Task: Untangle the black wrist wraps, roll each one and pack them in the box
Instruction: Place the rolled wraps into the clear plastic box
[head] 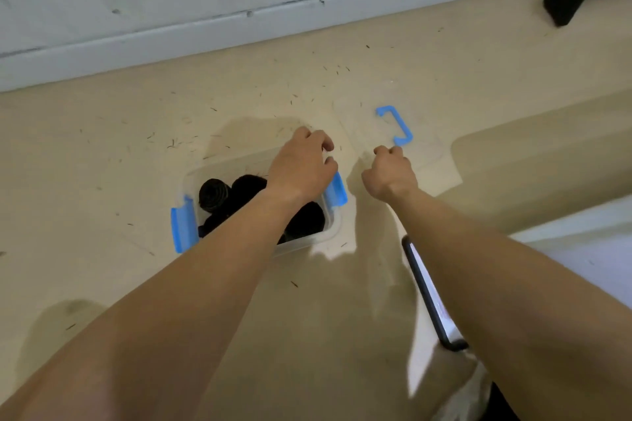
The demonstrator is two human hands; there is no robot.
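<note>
The clear box [333,227] sat on the floor with the rolled black wraps [213,195] inside. The left hand [302,166] hung over its far right corner, fingers curled; whether it gripped the rim could not be told. The right hand [391,173] was curled at the near edge of the clear lid [434,154], its grip equally unclear. A phone [427,294] lay nearby.

Black wraps [213,195], blue-clipped clear box [184,228]
</note>
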